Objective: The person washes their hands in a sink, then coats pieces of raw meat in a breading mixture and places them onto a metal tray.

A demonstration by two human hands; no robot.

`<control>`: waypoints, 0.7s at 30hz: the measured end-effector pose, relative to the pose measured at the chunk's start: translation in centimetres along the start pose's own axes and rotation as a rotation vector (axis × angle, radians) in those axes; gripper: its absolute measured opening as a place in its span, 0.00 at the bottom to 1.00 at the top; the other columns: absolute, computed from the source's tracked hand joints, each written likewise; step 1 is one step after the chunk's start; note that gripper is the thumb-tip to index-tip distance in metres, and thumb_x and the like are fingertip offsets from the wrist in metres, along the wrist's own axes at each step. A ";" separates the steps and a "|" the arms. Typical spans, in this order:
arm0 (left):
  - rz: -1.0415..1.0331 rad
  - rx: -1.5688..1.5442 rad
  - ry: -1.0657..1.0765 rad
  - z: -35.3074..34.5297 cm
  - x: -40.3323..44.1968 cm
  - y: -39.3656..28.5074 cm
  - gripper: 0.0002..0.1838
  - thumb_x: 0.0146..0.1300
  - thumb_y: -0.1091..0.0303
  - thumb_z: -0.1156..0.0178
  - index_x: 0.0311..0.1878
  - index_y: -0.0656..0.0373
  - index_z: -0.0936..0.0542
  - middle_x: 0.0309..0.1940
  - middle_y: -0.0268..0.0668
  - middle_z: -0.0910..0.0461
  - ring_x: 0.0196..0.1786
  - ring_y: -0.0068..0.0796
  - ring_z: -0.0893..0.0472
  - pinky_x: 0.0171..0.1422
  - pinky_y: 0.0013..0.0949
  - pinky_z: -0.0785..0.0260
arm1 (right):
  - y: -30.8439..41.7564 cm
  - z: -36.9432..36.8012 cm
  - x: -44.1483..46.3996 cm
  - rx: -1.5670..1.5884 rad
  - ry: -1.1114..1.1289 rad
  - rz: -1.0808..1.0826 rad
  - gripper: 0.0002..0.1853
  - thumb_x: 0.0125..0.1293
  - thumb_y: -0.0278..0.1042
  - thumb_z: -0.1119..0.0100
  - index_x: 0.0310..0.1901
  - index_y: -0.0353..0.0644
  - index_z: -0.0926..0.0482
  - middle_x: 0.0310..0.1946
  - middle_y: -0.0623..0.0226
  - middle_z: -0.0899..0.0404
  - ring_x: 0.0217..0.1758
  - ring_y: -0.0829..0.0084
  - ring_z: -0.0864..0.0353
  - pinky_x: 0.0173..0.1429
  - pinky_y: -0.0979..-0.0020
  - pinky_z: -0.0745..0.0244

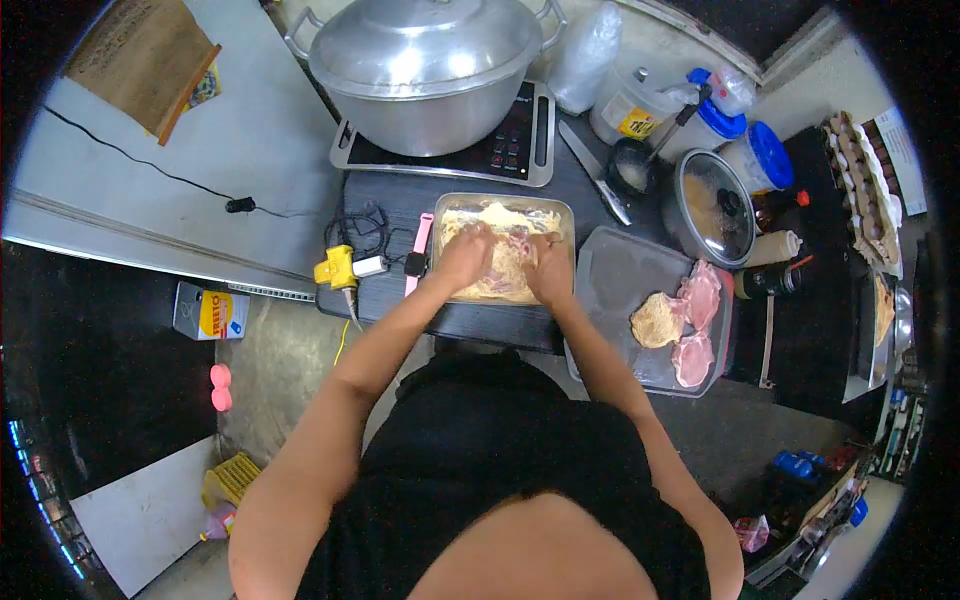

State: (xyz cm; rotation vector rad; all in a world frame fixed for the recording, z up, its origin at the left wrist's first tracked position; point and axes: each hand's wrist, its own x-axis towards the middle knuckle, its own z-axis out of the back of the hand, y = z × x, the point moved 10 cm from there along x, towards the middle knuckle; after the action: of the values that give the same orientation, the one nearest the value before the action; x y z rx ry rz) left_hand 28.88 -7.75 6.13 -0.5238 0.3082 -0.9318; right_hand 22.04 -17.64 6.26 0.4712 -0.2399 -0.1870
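Observation:
A metal tray [570,215] of pale crumbs stands on the dark table before me. In it lies a crumb-dusted slice of raw meat [513,262], pinkish where the coating is thin. My left hand [467,256] grips the slice's left side with bent fingers. At the opposite side, my right hand [546,270] has its fingers closed on the edge. Crumbs hide some of the fingertips. To the right, a grey tray [615,275] holds one crumbed slice [656,320] and two bare pink slices of meat [699,294].
Behind the crumbs, a large lidded pot [425,75] sits on an induction cooker [520,150]. A knife [595,172] lies near a lidded bowl [712,208]. Left of the metal tray are a pink-strapped watch [416,263] and a yellow socket adapter [338,267] with cables.

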 end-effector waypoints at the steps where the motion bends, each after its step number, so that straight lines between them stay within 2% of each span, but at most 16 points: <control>1: -0.072 0.050 -0.017 -0.6 -0.8 -0.7 0.18 0.61 0.62 0.50 0.48 0.66 0.26 0.51 0.52 0.30 0.55 0.52 0.30 0.61 0.44 0.39 | 0.7 -0.9 -0.7 -0.020 0.060 0.106 0.22 0.50 0.30 0.39 0.49 0.40 0.29 0.47 0.49 0.28 0.52 0.52 0.29 0.52 0.59 0.32; 3: -0.218 0.153 -0.053 -3.3 -2.5 -0.8 0.22 0.63 0.56 0.53 0.49 0.67 0.27 0.56 0.52 0.33 0.60 0.51 0.34 0.64 0.45 0.43 | 2.1 -2.6 -1.6 -0.058 0.174 0.320 0.18 0.52 0.29 0.41 0.46 0.40 0.26 0.55 0.50 0.31 0.57 0.52 0.32 0.60 0.60 0.35; 4: -0.265 0.186 -0.143 -4.6 -3.2 -0.1 0.24 0.64 0.54 0.55 0.50 0.68 0.27 0.59 0.50 0.35 0.63 0.49 0.37 0.66 0.46 0.47 | 1.9 -3.2 -1.7 -0.082 0.190 0.347 0.17 0.52 0.29 0.42 0.45 0.39 0.25 0.56 0.51 0.31 0.58 0.52 0.32 0.61 0.60 0.36; 7: -0.304 0.192 -0.216 -4.3 -3.5 -0.2 0.22 0.63 0.55 0.54 0.49 0.66 0.26 0.59 0.50 0.35 0.63 0.49 0.37 0.64 0.45 0.43 | 1.6 -4.6 -2.2 -0.103 0.268 0.362 0.16 0.52 0.30 0.42 0.44 0.37 0.25 0.57 0.52 0.31 0.59 0.52 0.33 0.62 0.60 0.37; 9: -0.259 0.085 -0.005 -4.1 -2.2 0.1 0.21 0.60 0.57 0.49 0.49 0.64 0.26 0.59 0.50 0.35 0.62 0.50 0.36 0.63 0.45 0.42 | 1.5 -4.0 -1.4 -0.063 0.337 0.296 0.19 0.52 0.34 0.39 0.46 0.36 0.26 0.55 0.50 0.30 0.59 0.53 0.33 0.61 0.60 0.37; 10: -0.235 0.031 0.101 -3.9 -1.7 0.1 0.20 0.58 0.58 0.47 0.48 0.64 0.26 0.59 0.50 0.34 0.62 0.50 0.36 0.62 0.44 0.41 | 0.4 -2.9 -0.9 -0.031 0.288 0.101 0.22 0.49 0.36 0.37 0.46 0.36 0.27 0.53 0.49 0.29 0.59 0.53 0.32 0.61 0.60 0.37; 12: -0.088 0.005 0.098 -2.7 0.0 1.8 0.20 0.54 0.61 0.43 0.48 0.62 0.26 0.58 0.50 0.34 0.61 0.50 0.35 0.61 0.44 0.40 | -0.8 -0.6 -0.8 0.035 0.184 -0.285 0.29 0.44 0.40 0.32 0.48 0.36 0.29 0.51 0.48 0.28 0.58 0.54 0.31 0.59 0.61 0.36; 13: -0.012 -0.014 0.103 -2.7 0.1 2.4 0.20 0.52 0.62 0.41 0.48 0.62 0.26 0.58 0.51 0.34 0.60 0.50 0.35 0.61 0.44 0.40 | -1.1 -1.1 -1.1 0.010 0.189 -0.333 0.32 0.41 0.41 0.31 0.49 0.37 0.31 0.49 0.48 0.27 0.56 0.54 0.30 0.58 0.61 0.36; 14: -0.035 0.019 -0.140 -0.1 -0.5 1.1 0.23 0.47 0.67 0.37 0.49 0.61 0.26 0.56 0.52 0.33 0.59 0.49 0.34 0.61 0.44 0.40 | -1.5 -1.8 -1.3 -0.014 0.194 -0.384 0.36 0.38 0.42 0.29 0.51 0.38 0.32 0.48 0.48 0.26 0.55 0.54 0.29 0.57 0.61 0.36; 15: -0.022 0.039 -0.127 -0.6 -0.3 1.1 0.24 0.46 0.67 0.37 0.50 0.60 0.26 0.56 0.52 0.32 0.59 0.49 0.33 0.61 0.44 0.40 | -2.0 -2.3 -1.3 -0.037 0.195 -0.433 0.39 0.35 0.43 0.27 0.52 0.39 0.33 0.47 0.48 0.25 0.53 0.54 0.28 0.56 0.61 0.35; 18: 0.031 0.093 -0.099 -1.2 0.3 1.4 0.27 0.43 0.67 0.35 0.51 0.59 0.26 0.55 0.52 0.31 0.58 0.48 0.32 0.62 0.45 0.41 | -3.2 -2.6 -0.9 0.031 0.153 -0.513 0.33 0.35 0.48 0.29 0.45 0.39 0.27 0.41 0.48 0.24 0.46 0.55 0.24 0.47 0.60 0.30; 21: 0.116 0.093 -0.048 -1.5 1.0 2.2 0.28 0.40 0.67 0.33 0.50 0.59 0.25 0.54 0.50 0.30 0.56 0.46 0.30 0.61 0.44 0.39 | -5.8 -6.5 -0.6 0.256 0.264 -0.599 0.27 0.35 0.47 0.31 0.38 0.39 0.23 0.35 0.51 0.22 0.42 0.57 0.22 0.43 0.60 0.28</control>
State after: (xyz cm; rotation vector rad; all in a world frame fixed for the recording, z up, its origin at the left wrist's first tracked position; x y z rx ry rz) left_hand 30.23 -7.96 3.67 -0.4373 0.2479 -0.8161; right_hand 22.54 -19.76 -2.20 0.8089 0.1464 -0.6785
